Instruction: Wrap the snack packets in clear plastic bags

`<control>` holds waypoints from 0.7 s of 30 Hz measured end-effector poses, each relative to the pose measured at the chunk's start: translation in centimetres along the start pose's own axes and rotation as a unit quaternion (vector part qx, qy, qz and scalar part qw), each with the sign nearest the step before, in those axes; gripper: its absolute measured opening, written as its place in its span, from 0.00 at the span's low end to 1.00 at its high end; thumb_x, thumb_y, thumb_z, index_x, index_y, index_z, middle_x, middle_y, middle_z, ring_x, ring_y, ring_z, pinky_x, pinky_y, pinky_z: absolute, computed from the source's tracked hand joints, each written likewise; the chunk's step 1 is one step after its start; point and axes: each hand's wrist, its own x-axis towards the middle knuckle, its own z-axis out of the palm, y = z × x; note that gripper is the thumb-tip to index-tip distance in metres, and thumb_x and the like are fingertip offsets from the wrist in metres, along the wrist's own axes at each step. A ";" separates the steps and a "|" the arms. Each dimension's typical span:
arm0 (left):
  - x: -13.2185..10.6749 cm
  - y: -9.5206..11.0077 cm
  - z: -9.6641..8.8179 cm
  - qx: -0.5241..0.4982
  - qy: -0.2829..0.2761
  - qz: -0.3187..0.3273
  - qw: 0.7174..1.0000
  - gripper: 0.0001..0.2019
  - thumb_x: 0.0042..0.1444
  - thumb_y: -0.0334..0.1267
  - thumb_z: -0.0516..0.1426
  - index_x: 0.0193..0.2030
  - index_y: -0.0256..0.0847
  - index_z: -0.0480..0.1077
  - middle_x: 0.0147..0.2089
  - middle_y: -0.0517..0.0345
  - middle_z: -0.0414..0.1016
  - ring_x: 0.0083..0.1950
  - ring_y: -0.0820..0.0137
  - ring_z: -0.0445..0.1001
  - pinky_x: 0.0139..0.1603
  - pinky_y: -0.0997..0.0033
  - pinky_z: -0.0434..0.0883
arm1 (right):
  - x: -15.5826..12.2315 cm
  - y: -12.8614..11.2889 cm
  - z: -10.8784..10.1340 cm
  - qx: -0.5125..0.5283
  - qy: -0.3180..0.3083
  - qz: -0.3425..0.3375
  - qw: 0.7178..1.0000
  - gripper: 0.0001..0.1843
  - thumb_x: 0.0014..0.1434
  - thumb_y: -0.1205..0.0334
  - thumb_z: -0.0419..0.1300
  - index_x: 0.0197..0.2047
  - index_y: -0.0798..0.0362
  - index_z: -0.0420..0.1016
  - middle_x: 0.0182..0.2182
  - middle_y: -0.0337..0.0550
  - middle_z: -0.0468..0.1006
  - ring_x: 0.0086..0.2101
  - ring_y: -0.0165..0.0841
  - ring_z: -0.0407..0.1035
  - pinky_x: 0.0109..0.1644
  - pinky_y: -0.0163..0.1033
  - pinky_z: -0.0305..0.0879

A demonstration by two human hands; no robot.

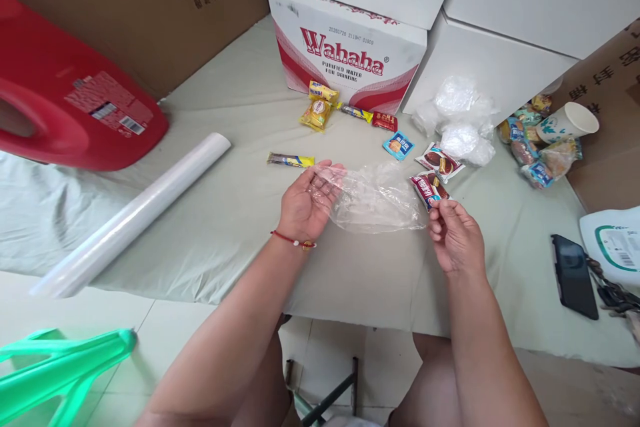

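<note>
My left hand (311,203) is palm up with its fingers stretched out, and the thin film of a clear plastic bag (377,203) covers the fingers. The bag spreads to the right, crumpled, toward my other hand. My right hand (457,233) is closed in a pinch at the lower edge of a dark red snack packet (427,190); the bag's edge lies close to these fingertips. Just behind is a similar chocolate-pie packet (440,161). A blue packet (399,145) lies beyond the bag, and a yellow-and-dark stick packet (291,159) is near my left fingertips.
Yellow packets (317,110), another stick packet (356,112) and a red packet (385,121) lie before the Wahaha box (350,47). Crumpled bags (457,120), filled snack bags (530,153), a paper cup (570,123) and a phone (575,277) are right; a film roll (135,213) and red jug (80,93) left.
</note>
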 end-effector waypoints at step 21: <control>-0.4 -0.3 -0.6 0.107 -0.002 0.047 0.993 0.11 0.65 0.47 0.59 0.47 0.44 0.76 0.36 0.59 0.78 0.33 0.73 0.77 0.32 0.75 0.74 | 1.7 -0.1 -1.7 -0.051 0.040 -0.019 0.998 0.21 0.45 0.46 0.77 0.32 0.52 0.79 0.23 0.34 0.70 0.25 0.27 0.60 0.27 0.33 0.55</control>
